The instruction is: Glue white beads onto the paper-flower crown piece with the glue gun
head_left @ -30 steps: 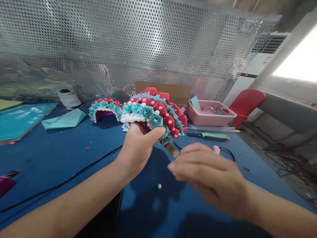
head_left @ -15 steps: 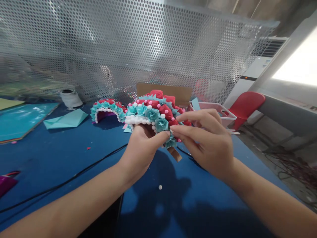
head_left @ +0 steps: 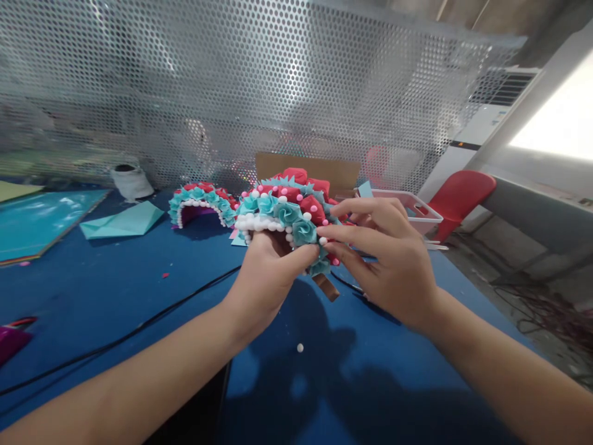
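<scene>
My left hand [head_left: 266, 278] grips an arched paper headpiece [head_left: 287, 207] covered in teal and red folded flowers with white and pink beads, held up over the blue table [head_left: 139, 278]. A brown strip sticks out below it. My right hand [head_left: 384, 259] touches the headpiece's right side, its fingertips pressed together against the flowers near my left thumb; what they pinch is too small to make out. A loose white bead [head_left: 300, 348] lies on the table under my hands.
A second flowered arch [head_left: 200, 199] lies behind. Teal paper sheets [head_left: 123, 221] sit far left, a pink tray [head_left: 417, 213] and a cardboard piece [head_left: 308, 165] at the back. A black cable [head_left: 139, 327] crosses the table. Perforated metal screen [head_left: 231, 86] behind, red chair [head_left: 461, 191] right.
My right hand rose from low over the table to the headpiece's right side and now presses closer against the flowers. My left hand kept its hold.
</scene>
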Demonstrator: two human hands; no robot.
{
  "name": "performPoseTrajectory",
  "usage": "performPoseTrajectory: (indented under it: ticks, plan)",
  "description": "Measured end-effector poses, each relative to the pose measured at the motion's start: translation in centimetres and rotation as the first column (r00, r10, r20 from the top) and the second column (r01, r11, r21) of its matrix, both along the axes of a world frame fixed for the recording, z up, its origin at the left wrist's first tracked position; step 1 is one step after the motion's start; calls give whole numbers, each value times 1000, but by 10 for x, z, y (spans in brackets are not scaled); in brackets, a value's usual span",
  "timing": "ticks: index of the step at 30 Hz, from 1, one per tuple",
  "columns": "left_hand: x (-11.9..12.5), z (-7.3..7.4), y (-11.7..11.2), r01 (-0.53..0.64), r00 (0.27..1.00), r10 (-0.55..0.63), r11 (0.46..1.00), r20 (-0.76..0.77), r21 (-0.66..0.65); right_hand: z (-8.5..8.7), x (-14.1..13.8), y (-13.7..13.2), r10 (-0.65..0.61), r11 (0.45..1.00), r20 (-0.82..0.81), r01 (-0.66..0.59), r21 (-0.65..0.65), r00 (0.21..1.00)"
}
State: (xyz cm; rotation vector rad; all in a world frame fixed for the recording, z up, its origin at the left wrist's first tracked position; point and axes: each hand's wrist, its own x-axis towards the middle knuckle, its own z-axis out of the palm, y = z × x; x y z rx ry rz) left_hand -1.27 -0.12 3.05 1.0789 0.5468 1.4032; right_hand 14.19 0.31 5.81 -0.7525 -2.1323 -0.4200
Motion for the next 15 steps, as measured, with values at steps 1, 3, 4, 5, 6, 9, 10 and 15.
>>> performPoseTrajectory:
  ticks: [1, 3, 4, 5, 6, 9, 10, 15]
  plan:
    - [0, 0, 0, 4, 1000, -4, 1000, -4, -3, 1, 0, 0, -7, 1000, -2, 7, -13, 1000]
    - [0, 1, -1, 6, 1000, -6, 1000, -13, -9, 2, 0, 0, -14, 999, 0, 14, -31, 1000]
    - [0, 1, -1, 5, 1000, -5, 1000, -17, -11, 3, -1, -1, -12, 1000, 3, 12, -26, 1000]
    - [-1, 1, -1, 2, 1000, -3, 1000, -20, -12, 3, -1, -1, -7, 1000, 9, 8, -14, 1000]
    - [-1, 1, -2, 4, 1000, -5, 1000, -23, -14, 3, -1, -1, -3, 1000, 21, 3, 4, 1000]
    - [-1, 1, -3, 19, 1000, -19, 1000, -20, -5, 4, 0, -1, 16, 998, 62, -20, 60, 998]
    - [-2, 2, -3, 24, 1000, -24, 1000, -16, 1, 5, 0, -1, 24, 997, 75, -29, 69, 997]
    - [-2, 2, -3, 31, 1000, -31, 1000, -1, 3, 7, 0, 0, -7, 996, 74, 1, 92, 997]
